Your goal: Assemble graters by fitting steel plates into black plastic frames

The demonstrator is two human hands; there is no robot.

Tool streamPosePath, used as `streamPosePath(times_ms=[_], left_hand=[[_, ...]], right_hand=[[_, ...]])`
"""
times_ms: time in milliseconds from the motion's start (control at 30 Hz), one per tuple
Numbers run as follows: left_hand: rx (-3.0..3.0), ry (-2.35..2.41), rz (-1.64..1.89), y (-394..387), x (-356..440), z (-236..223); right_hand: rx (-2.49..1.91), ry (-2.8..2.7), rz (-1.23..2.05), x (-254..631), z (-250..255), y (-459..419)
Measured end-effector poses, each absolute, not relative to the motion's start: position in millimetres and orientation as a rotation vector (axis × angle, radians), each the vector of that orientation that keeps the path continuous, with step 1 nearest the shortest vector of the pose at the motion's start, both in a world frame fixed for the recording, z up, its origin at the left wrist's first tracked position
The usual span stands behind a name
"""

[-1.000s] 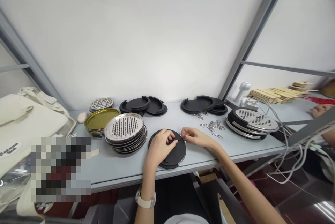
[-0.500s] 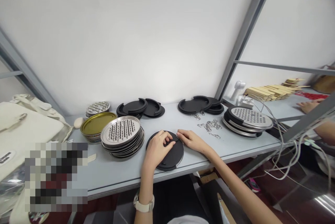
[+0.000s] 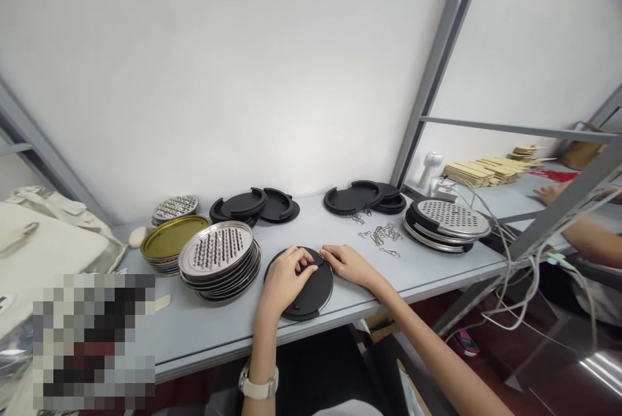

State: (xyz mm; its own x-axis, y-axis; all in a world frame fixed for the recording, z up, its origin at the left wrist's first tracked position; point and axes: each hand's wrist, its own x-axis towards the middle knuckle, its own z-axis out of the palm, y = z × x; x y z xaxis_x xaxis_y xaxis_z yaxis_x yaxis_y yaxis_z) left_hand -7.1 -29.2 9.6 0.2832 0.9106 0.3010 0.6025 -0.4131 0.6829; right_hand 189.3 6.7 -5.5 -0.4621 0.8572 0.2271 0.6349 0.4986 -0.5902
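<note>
A round black plastic disc [image 3: 311,299] lies near the front edge of the shelf, with a strip of metal showing at its right rim. My left hand [image 3: 286,281] rests over its left half, fingers curled and thumb pressed on top, holding it. At the upper right rim, my right hand [image 3: 348,264] is closed in a pinch on what looks like a small metal clip, mostly hidden by the fingertips. Several loose silver metal clips [image 3: 383,234] lie just beyond my right hand. To the left stands a stack of round metal graters [image 3: 218,251].
Gold-coloured round lids [image 3: 172,238] sit behind the graters. Black plastic rings [image 3: 352,197] lie along the wall. Black-edged graters [image 3: 454,218] are stacked at right, near white cables [image 3: 510,254] and a metal post [image 3: 437,72]. A co-worker's hand [image 3: 551,193] shows beyond.
The whole view has shifted slightly. Both hands keep nearly the same places on the disc, with the right fingers still pinched at its rim.
</note>
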Motion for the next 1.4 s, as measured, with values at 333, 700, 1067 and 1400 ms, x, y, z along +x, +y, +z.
streamPosePath(times_ms=[333,700,1067,1400], left_hand=[[2.122,1.366,0.948,-29,-7,9],[2.206,1.398,0.891,-25,-4,8],[2.22,1.399,0.915,-26,-3,7],[2.125,1.294,0.907,-29,-4,9]], right_hand=[[-1.219,-2.228,0.588,190,-7,7],[-1.22,-2.24,0.576,187,-4,3],[-1.261,-2.042,0.54,184,-18,5],[-1.219,-2.154,0.564,187,-13,2]])
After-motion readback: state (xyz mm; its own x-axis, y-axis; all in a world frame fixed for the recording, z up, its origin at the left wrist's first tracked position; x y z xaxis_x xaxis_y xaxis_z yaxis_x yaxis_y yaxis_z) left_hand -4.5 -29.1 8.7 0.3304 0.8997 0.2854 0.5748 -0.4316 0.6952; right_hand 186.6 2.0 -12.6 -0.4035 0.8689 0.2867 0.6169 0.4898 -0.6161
